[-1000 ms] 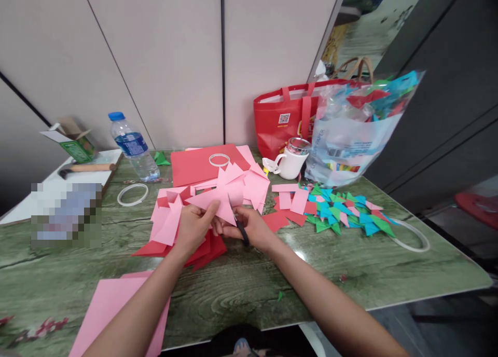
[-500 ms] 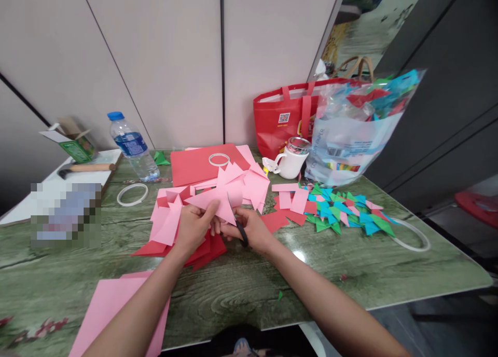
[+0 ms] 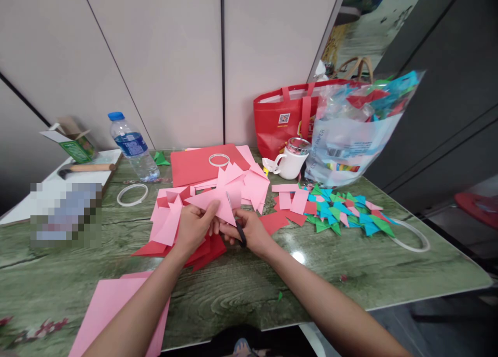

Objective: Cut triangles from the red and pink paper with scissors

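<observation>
At the near edge of the worktop (image 3: 218, 300), a stack of large pink sheets (image 3: 109, 305) lies on the left, partly hidden beneath the left forearm. Both forearms reach in from the bottom corners and slant inward, so that the hands come together near the middle, raised over a heap of red paper pieces (image 3: 208, 250).

The folded-looking pink paper piece (image 3: 216, 202) sits between the hands and just beyond them. The left hand (image 3: 193, 226) pinches it from the left, thumb laid flat on top and the other fingers curled beneath. The right hand (image 3: 252, 232) is closed around the black handles of a pair of scissors (image 3: 241, 236), whose blades point away from the body and lie across the right part of the paper. The fingertips of the two hands nearly meet under it; whether they touch is unclear.

Just left of the left hand are cut pink pieces (image 3: 169, 224); right of the right hand, pink and red rectangles (image 3: 299, 201) run into a pile of blue and green triangles (image 3: 336, 211).

Farther back lie a red sheet (image 3: 190, 165) bearing a thin white ring (image 3: 219, 160), a water bottle (image 3: 134, 147), a white mug (image 3: 291, 163), a red tote bag (image 3: 272, 131) and a clear plastic bag (image 3: 350, 149) of paper shapes.
</observation>
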Demonstrator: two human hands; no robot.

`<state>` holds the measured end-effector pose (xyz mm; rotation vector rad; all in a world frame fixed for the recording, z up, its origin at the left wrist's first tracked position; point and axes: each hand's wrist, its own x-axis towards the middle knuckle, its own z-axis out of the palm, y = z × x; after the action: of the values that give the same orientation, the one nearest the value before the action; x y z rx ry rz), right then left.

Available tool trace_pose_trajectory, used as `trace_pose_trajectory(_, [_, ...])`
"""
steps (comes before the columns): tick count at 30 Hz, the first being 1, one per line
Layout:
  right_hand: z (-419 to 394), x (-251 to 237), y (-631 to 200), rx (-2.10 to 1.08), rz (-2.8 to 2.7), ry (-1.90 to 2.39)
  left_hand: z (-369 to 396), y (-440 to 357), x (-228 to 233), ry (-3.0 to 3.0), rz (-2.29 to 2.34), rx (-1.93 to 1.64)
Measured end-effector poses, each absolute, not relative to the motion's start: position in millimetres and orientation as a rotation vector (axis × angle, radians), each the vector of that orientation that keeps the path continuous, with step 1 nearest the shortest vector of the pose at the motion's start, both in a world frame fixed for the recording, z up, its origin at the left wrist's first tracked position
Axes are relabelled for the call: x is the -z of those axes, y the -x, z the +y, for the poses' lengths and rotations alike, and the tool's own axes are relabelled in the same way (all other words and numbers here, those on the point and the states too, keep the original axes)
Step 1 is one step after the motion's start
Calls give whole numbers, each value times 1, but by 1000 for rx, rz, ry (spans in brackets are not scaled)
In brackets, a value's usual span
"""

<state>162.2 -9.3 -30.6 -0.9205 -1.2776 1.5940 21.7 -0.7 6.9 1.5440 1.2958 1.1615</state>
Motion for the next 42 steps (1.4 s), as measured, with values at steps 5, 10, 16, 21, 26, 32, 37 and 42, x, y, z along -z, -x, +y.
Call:
trace_pose_trajectory(5, [-8, 30, -161, -1544, -1275, 932, -1, -22, -7, -1554, 1348, -1147])
trace_pose_trajectory(10, [-8, 26, -163, -1503, -1280, 917, -3, -23, -10, -1604, 1336, -1132])
trace_pose_trajectory(16, [-8, 28, -164, -1507, -1307, 874, -3, -23, -10, -1578, 1331, -1135])
trace_pose_trajectory(21, [-8, 29, -164, -1496, -1342, 905, -3, -22, -8, -1571, 1330, -1132])
trace_pose_trajectory(26, [-9, 26, -163, -1486, -1341, 894, -3, -22, -7, -1581, 1343, -1122])
trace_pose_trajectory(32, [-9, 27, -162, -1490, -1312, 846, -3, -23, -7, -1571, 1323, -1124])
trace_pose_trajectory(37, [-8, 30, -161, -1495, -1292, 870, -4, -22, -8, -1584, 1310, -1130])
trace_pose_trajectory(42, [-8, 32, -160, -1506, -1268, 869, -3, -22, -7, -1585, 1297, -1129])
